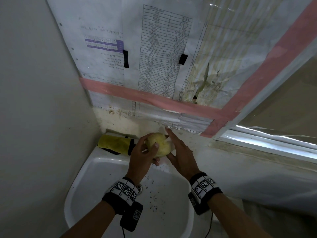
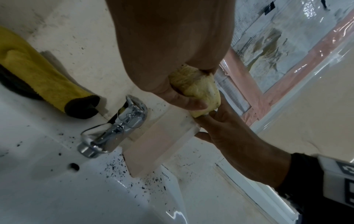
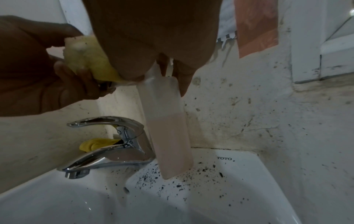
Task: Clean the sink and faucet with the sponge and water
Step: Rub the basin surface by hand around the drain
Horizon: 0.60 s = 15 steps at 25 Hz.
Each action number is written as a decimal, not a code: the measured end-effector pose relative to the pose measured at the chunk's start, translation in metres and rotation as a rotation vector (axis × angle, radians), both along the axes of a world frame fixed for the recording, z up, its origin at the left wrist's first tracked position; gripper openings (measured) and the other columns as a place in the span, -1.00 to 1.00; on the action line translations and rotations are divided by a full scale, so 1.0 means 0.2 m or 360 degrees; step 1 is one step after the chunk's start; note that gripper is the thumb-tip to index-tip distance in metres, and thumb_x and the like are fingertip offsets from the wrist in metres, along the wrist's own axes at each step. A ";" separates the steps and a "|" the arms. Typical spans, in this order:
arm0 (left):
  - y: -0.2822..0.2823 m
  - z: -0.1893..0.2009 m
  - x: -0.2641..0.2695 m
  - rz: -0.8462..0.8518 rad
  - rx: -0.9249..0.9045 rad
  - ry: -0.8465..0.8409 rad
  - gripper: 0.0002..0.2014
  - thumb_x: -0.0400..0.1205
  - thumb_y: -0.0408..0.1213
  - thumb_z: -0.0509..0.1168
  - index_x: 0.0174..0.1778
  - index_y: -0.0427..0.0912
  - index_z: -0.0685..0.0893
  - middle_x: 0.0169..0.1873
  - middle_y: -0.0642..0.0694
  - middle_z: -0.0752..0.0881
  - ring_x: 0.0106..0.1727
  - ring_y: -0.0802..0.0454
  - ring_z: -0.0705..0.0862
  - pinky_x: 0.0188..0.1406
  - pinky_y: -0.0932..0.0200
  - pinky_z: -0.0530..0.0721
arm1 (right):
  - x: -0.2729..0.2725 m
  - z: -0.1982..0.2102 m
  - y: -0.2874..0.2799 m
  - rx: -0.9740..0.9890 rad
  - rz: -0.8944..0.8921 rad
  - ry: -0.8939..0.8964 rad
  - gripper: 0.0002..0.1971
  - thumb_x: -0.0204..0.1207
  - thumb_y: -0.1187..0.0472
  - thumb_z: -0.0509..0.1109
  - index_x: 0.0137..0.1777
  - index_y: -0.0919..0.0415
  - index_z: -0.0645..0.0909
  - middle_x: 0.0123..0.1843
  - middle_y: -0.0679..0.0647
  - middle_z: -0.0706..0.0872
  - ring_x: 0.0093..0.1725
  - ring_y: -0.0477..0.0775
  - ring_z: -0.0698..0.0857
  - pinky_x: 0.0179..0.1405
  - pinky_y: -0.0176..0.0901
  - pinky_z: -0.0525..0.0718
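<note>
Two hands up over sink (image 1: 89,170). Left hand (image 1: 142,152) clamped round sponge (image 1: 158,143), held under nozzle to catch soap. Right hand (image 1: 180,152), fingers extended, pressing soap bottle (image 3: 168,128) pump beside faucet (image 3: 114,145). Black specks wait on rim.

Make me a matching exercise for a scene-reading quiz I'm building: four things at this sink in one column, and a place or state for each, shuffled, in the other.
Things:
1. sponge
2. soap bottle
3. yellow cloth
4. black specks

Places or states:
A. lies at the sink's back left corner
B. gripped in the left hand
C. scattered on the sink near the faucet
D. stands beside the faucet, partly filled with pinkish liquid

Pairs: 1-B, 2-D, 3-A, 4-C
</note>
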<state>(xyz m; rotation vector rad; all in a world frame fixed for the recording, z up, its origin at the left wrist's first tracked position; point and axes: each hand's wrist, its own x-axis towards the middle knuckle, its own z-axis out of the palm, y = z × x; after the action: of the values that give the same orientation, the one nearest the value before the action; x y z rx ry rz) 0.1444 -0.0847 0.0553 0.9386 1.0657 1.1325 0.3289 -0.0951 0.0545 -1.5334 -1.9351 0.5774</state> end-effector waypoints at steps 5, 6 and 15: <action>-0.06 -0.04 -0.04 -0.0024 -0.0036 0.0043 -0.65 0.69 -0.24 0.45 0.41 -0.08 0.63 0.11 -0.40 0.72 -0.32 -0.27 0.82 -0.43 -0.03 0.80 | -0.01 0.03 -0.06 -0.0143 0.0013 0.0268 0.09 0.60 -0.11 0.50 0.77 -0.24 -0.35 0.72 -0.30 0.27 0.61 -0.12 0.42 0.42 -0.03 0.58; -0.07 -0.05 -0.05 -0.0033 -0.0039 0.0039 -0.65 0.69 -0.25 0.45 0.41 -0.07 0.63 0.12 -0.40 0.72 -0.32 -0.28 0.81 -0.43 -0.03 0.79 | 0.00 0.03 -0.07 -0.0155 0.0019 0.0289 0.11 0.59 -0.11 0.52 0.77 -0.24 -0.36 0.75 -0.28 0.22 0.66 -0.13 0.36 0.46 -0.09 0.53; -0.24 -0.12 -0.09 -0.0270 -0.0092 0.0067 -0.54 0.58 -0.07 0.50 0.41 0.17 0.64 0.18 -0.25 0.73 -0.22 -0.37 0.82 -0.35 -0.19 0.81 | 0.02 -0.09 -0.37 -0.0320 -0.0518 0.0836 -0.84 0.74 -0.01 0.29 0.23 -0.17 0.39 0.06 0.09 0.65 -0.07 0.08 0.75 -0.11 0.01 0.77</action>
<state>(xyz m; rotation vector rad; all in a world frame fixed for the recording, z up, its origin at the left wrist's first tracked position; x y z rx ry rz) 0.1271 -0.1331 0.0317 0.9913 1.0269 0.9414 0.3322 -0.1690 0.0373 -1.5753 -1.2362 0.9383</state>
